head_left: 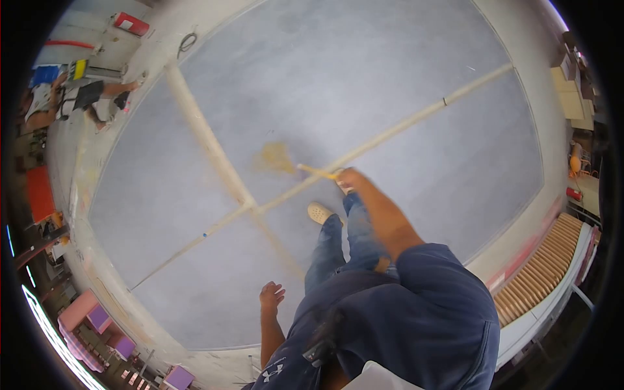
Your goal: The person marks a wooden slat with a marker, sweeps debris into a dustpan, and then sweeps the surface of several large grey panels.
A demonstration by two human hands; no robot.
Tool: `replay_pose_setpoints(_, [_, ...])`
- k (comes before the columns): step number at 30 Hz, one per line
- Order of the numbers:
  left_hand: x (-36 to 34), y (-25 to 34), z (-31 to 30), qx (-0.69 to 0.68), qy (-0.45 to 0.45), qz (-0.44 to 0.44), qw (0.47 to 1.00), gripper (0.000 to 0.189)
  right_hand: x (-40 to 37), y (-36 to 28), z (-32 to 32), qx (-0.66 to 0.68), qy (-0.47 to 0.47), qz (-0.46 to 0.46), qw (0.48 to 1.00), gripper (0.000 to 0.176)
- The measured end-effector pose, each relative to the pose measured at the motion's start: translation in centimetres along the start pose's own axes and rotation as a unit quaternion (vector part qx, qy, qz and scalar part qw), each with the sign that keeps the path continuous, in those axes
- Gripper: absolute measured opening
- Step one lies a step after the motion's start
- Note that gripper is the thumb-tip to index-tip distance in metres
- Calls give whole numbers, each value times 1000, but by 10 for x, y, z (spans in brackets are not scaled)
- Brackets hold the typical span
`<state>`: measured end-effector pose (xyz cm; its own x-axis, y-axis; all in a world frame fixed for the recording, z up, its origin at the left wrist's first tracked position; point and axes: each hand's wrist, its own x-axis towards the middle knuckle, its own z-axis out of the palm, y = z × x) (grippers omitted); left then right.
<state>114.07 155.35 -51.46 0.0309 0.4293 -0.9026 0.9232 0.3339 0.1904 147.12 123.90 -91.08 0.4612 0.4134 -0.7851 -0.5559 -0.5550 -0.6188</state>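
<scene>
Showing beyond the grey floor's (422, 175) upper left edge are another person (89, 97) and a red cylinder (131, 24). The left hand (272, 296) is released, with fingers loosely bent. On the dark shirt (416, 312), one white Under Armour mark (272, 372) is visible. The yellow broom (278, 158) has its blurred head ahead and left of the right hand (348, 177), which grasps the handle. Beyond the lower right edge lie brown slats (539, 272).

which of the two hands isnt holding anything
The left hand, low beside the body with its fingers loosely open; the right hand is out in front, closed on a yellow handle.
</scene>
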Motion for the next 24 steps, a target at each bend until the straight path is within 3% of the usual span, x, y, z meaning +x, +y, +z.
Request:
replay_pose_setpoints(1, [9, -26, -37, 1, 2, 23, 1000, 45, -71, -21, 3, 236, 125, 49, 962, 18])
replay_pose_setpoints(2, [12, -19, -45, 12, 8, 23, 1000, 44, -101, -23, -49, 87, 125, 75, 986, 17])
replay_pose_setpoints(3, [14, -11, -49, 21, 7, 30, 999, 44, -133, -21, -95, 82, 151, 104, 980, 19])
replay_pose_setpoints(6, [29, -1, -60, 34, 8, 50, 998, 43, -198, -14, -172, 239, 339, 73, 907, 19])
replay_pose_setpoints(7, [28, 7, -57, 36, 8, 55, 998, 43, -196, -11, -199, 221, 388, 135, 884, 16])
replay_pose_setpoints(11, [13, 31, -27, 0, -24, 80, 997, 36, -107, 152, -320, 352, 458, 21, 816, 11])
replay_pose_setpoints(14, [20, 41, 4, -2, -22, 58, 998, 31, -178, 41, -284, 183, 491, 63, 849, 12])
replay_pose_setpoints(17, [27, 48, 26, -42, -25, 48, 998, 30, -226, -52, -224, 82, 389, 14, 917, 14])
replay_pose_setpoints(18, [58, 22, 21, 36, -75, 177, 981, 30, -222, -71, -203, 51, 351, 14, 935, 15])
replay_pose_setpoints(21, [16, 60, 29, -87, -41, 60, 994, 34, -205, -133, -135, 9, 191, -14, 981, 23])
replay_pose_setpoints(22, [19, 61, 27, -85, -22, 49, 995, 36, -190, -151, -116, -80, 144, 8, 986, 28])
replay_pose_setpoints(24, [25, 62, 16, -104, -12, 33, 994, 37, -152, -189, -66, -281, 196, -236, 909, 23])
